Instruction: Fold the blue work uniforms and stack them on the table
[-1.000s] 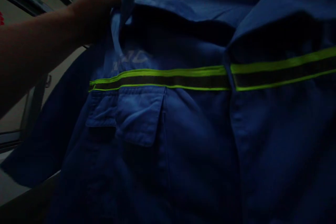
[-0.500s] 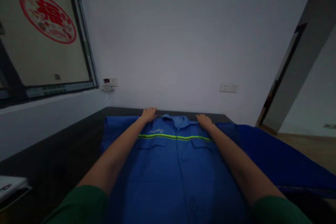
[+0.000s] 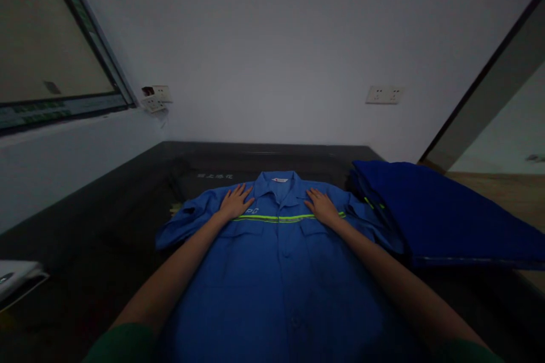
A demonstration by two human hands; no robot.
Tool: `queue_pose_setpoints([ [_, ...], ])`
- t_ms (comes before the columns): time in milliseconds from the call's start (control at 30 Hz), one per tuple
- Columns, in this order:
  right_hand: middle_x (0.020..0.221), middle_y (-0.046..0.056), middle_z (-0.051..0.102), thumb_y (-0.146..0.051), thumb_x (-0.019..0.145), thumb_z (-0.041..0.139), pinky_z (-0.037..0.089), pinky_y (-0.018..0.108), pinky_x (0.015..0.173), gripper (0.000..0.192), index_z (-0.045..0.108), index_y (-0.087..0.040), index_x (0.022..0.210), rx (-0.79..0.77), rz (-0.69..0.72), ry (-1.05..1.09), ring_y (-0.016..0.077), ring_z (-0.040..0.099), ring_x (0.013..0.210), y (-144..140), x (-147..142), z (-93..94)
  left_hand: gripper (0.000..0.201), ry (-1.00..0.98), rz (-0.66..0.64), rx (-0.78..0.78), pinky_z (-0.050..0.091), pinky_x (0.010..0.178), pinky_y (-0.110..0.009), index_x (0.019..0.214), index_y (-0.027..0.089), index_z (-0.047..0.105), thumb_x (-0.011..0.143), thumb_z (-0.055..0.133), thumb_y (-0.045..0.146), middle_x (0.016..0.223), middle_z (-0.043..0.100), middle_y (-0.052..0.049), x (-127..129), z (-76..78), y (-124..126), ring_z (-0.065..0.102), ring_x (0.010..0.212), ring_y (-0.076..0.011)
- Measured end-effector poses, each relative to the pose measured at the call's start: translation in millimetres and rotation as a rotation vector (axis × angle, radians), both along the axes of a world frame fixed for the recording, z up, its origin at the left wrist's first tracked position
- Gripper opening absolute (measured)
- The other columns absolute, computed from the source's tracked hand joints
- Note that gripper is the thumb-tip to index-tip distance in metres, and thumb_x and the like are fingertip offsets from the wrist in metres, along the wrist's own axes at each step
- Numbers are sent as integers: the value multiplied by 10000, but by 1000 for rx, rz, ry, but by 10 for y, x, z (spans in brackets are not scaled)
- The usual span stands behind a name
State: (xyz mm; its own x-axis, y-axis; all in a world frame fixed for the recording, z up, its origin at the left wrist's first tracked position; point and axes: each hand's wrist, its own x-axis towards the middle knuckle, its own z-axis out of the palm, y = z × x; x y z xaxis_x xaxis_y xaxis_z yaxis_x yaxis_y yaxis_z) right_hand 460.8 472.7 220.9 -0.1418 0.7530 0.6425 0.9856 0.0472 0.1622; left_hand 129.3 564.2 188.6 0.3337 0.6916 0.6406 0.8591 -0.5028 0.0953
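Note:
A blue work jacket lies front up and spread out, its collar at the far end. A yellow-green stripe crosses its chest, and its short-looking sleeves lie out to both sides. Flat on the chest below the shoulder, left of the collar, rests my left hand, fingers spread, partly covering the white lettering. My right hand presses on the other side of the chest in the same way, its fingers apart. Neither hand grips the cloth. The jacket's lower end is dark and runs out of view.
Dark bedding or a dark surface lies under the jacket. To the right is a folded blue cloth pile, touching or close to the right sleeve. A white object stands at the left edge. Behind are a wall with sockets and a window.
Both hands have let go of the jacket's shoulders and moved down flat onto its chest. The jacket now lies lower, its sleeves slanting outward. My view has tilted down.

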Motion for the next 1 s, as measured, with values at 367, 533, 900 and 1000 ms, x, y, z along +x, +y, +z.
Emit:
queue_pose_setpoints([
  [367, 1509, 180, 346, -391, 981, 358, 221, 494, 1135, 552, 386, -89, 1442, -18, -18, 18, 291, 286, 1411, 28, -422, -87, 612, -33, -32, 2, 171, 1141, -544, 1468, 260, 344, 934, 355, 557, 1560, 266, -106, -394, -65, 182, 225, 1439, -297],
  [533, 1505, 188, 351, -297, 962, 412, 247, 464, 1132, 526, 385, -69, 1436, -14, 15, 9, 283, 300, 1404, 23, -584, 14, 541, -206, -103, 99, 326, 1104, -446, 1405, 147, 424, 923, 470, 387, 1432, 468, -163, -264, 59, 52, 428, 1331, -267],
  [900, 1434, 132, 477, -197, 907, 502, 352, 382, 1096, 440, 540, -159, 1344, -51, 299, -83, 242, 441, 1327, -94, -1055, -116, 469, 216, -352, 191, 296, 1143, -378, 1299, 224, 571, 874, 413, 100, 1400, 530, -64, 14, 91, -251, 477, 1303, -181],
  [1000, 1440, 130, 468, -227, 931, 476, 333, 440, 1106, 423, 539, -178, 1346, -99, 290, -89, 252, 416, 1346, -87, -1031, -135, 478, 230, -344, 187, 245, 1164, -394, 1339, 198, 534, 886, 407, 116, 1451, 465, -86, -49, 25, -301, 409, 1357, -188],
])
